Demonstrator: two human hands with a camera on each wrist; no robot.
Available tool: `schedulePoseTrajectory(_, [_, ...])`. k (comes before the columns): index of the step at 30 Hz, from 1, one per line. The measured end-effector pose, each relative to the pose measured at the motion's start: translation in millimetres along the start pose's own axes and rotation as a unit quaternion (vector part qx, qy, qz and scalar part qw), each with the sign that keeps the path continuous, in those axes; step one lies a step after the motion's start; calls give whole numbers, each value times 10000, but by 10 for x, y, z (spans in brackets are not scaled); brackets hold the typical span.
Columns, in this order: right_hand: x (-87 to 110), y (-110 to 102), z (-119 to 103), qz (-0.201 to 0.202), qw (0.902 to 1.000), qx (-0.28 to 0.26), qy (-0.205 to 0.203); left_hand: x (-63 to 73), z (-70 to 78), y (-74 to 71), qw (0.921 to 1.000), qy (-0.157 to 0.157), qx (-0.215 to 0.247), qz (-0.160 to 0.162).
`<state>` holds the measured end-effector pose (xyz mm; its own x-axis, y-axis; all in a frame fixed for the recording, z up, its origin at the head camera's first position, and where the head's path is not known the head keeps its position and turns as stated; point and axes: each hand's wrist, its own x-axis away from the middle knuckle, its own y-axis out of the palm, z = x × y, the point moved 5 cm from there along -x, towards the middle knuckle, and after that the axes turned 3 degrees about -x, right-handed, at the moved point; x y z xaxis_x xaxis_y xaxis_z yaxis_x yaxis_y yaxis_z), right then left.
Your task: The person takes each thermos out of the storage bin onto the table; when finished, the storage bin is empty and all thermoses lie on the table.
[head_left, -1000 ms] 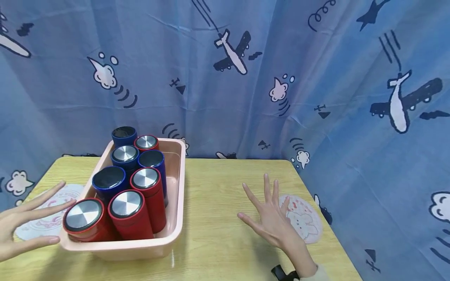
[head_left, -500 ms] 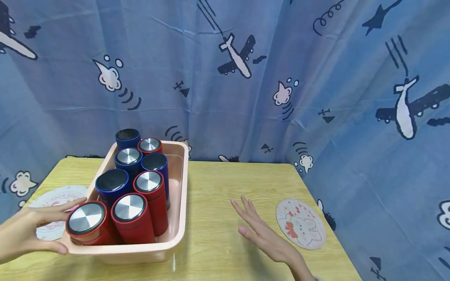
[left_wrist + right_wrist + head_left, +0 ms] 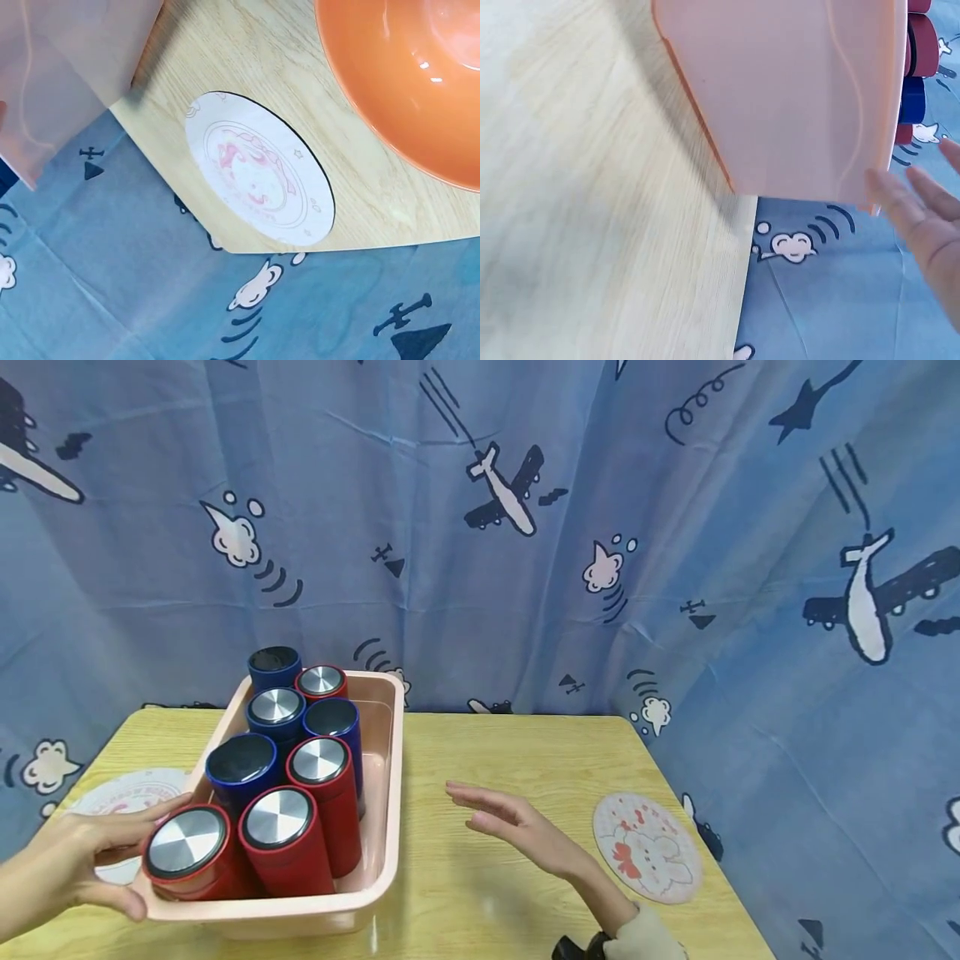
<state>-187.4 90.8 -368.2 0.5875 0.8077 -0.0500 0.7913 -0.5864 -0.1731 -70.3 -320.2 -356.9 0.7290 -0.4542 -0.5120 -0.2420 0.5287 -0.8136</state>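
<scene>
A pale pink plastic bin (image 3: 397, 760) stands on the left half of the table in the head view, packed with upright red thermoses (image 3: 322, 810) and blue thermoses (image 3: 242, 768). Their lids are silver or black. My left hand (image 3: 82, 852) grips the bin's near left corner, thumb at the front and bent fingers over the left rim, beside the nearest red thermos. My right hand (image 3: 525, 835) hovers over the table right of the bin, palm turned toward it, fingers extended and holding nothing. In the right wrist view, its fingers (image 3: 907, 202) overlap the bin's far rim.
A round white coaster (image 3: 135, 793) lies left of the bin, and another round coaster (image 3: 647, 847) with a bunny print lies on the right. An orange bowl (image 3: 405, 82) shows in the left wrist view. A blue patterned curtain (image 3: 450, 568) hangs behind the wooden table (image 3: 480, 743).
My left hand has come in from the left onto the bin's corner. The right hand has swung left toward the bin, its spread fingers drawing together. The head view has shifted slightly.
</scene>
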Motion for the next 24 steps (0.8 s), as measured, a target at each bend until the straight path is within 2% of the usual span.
schedulePoseTrajectory(5, [-342, -101, -16, 421, 9961, -776, -82, 27, -21, 12, 9998, 9, -210, 37])
schedulePoseTrajectory(7, [-491, -133, -20, 563, 9942, -914, -100, 33, -35, 6, 9996, 44, -262, 85])
schedulePoseTrajectory(10, [-718, -166, -26, 632, 9948, -787, -148, 42, -46, 0, 9994, 91, -291, 153])
schedulePoseTrajectory(14, [-1018, -188, -31, 519, 9965, -616, -243, 45, -41, -1, 9995, 69, -236, 190])
schedulePoseTrajectory(17, [-1223, -193, -33, 380, 9965, -678, -311, 41, -39, 2, 9997, 12, -181, 149])
schedulePoseTrajectory(24, [-1551, -157, 28, 46, 9968, -724, -348, 8, -36, 5, 9995, 109, -173, 235])
